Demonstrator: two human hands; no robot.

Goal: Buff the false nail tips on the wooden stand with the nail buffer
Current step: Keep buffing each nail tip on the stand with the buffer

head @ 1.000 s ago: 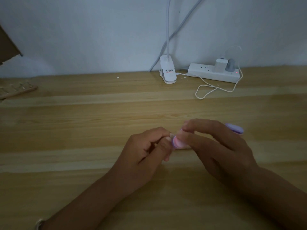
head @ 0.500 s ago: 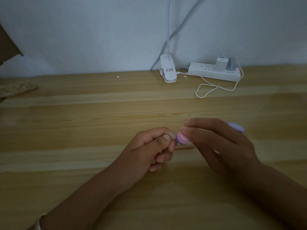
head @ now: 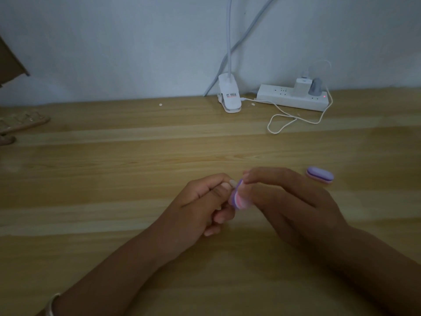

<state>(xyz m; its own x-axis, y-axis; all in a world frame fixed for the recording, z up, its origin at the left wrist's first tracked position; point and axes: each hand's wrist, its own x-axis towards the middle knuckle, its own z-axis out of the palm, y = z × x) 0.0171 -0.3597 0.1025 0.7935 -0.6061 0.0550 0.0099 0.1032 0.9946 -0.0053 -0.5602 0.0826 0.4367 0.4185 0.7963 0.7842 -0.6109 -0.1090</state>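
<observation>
My left hand (head: 200,206) pinches a small pale false nail tip (head: 232,183) between thumb and forefinger, just above the wooden table. My right hand (head: 287,201) grips a small purple, pink and white nail buffer (head: 238,199) and holds its face against the tip. A second purple and pink buffer (head: 320,175) lies on the table to the right of my right hand. The wooden stand (head: 22,123) with nail tips on it lies at the far left edge, partly cut off by the frame.
A white clip lamp base (head: 229,98) and a white power strip (head: 293,96) with plugs sit against the back wall. A white cable (head: 287,120) loops on the wooden table (head: 114,169) in front of them. A brown cardboard edge (head: 11,62) shows upper left.
My right hand has shifted left and down, uncovering the second buffer on the table. The buffer in my right hand has turned more upright against the tip. My left hand barely moved.
</observation>
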